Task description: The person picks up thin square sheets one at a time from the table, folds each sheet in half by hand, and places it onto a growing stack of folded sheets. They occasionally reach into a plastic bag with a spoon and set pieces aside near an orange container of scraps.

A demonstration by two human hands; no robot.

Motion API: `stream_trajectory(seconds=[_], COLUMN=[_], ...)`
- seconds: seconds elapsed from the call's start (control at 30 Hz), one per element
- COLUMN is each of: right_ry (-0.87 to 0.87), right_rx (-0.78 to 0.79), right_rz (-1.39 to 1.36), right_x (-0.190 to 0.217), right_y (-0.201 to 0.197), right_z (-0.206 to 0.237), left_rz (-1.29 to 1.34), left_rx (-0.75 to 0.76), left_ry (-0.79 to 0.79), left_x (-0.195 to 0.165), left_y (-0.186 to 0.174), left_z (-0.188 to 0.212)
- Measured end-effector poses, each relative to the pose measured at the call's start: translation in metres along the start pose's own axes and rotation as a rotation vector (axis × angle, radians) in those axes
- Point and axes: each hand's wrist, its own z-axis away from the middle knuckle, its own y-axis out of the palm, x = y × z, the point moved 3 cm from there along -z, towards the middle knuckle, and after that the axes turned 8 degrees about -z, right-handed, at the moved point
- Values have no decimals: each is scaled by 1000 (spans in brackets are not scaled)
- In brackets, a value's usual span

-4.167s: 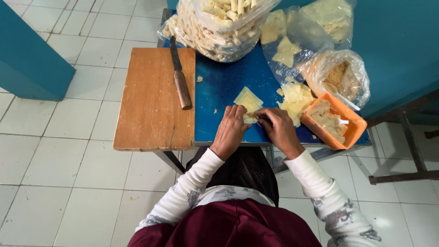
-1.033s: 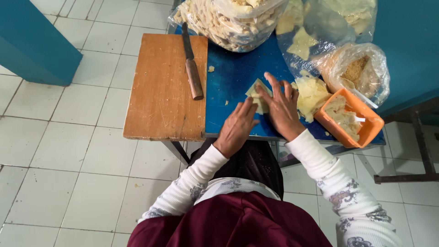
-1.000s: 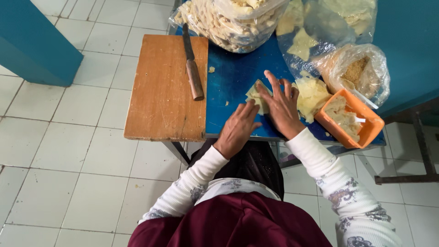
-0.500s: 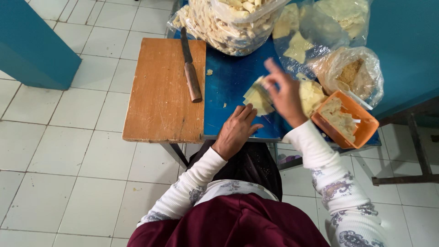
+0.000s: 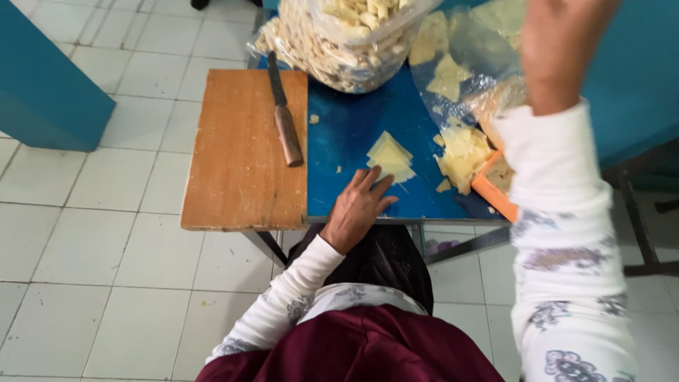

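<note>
Head view, looking down on the work surface: the right hand has risen off the blue table since half a second ago. It now sits high and close to the lens, its forearm crossing the orange tray. Blur and the frame edge hide its fingers, so whether it is closed on anything cannot be told; a moment earlier it appeared to be lifting a folded piece.

The left hand has stayed at the near table edge, fingers spread and flat, gripping nothing, fingertips just short of the pale folded wrapper. That wrapper lies alone on the blue surface, with a loose pile of similar pieces to its right beside the tray.

A knife rests untouched on the wooden board at the left. A large clear bag of finished pieces stands at the far edge.

Judgement: one piece seems to be on its way off the table, and the wrapper by the left hand is the next in line.
</note>
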Motion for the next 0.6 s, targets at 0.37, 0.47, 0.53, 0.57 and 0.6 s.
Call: stream_trajectory(seconds=[0.37,0.47,0.53,0.57,0.6], right_ry=[679,817,921,941,964], right_rx=[649,683,691,691,693], right_rz=[680,817,840,830,819], right_x=[10,-6,-12,-13,-12], right_y=[-118,-130,-132,-130,-129], right_z=[130,158,170,173,176], left_rz=[-60,-69,-69,-66,-62], left_rx=[36,29,27,28,33], left_ry=[-10,-4,-3,-8,-13], left_x=[1,2,2,2,2], left_y=[-1,-2,-2,-1,-1], left_z=[-1,0,0,0,0])
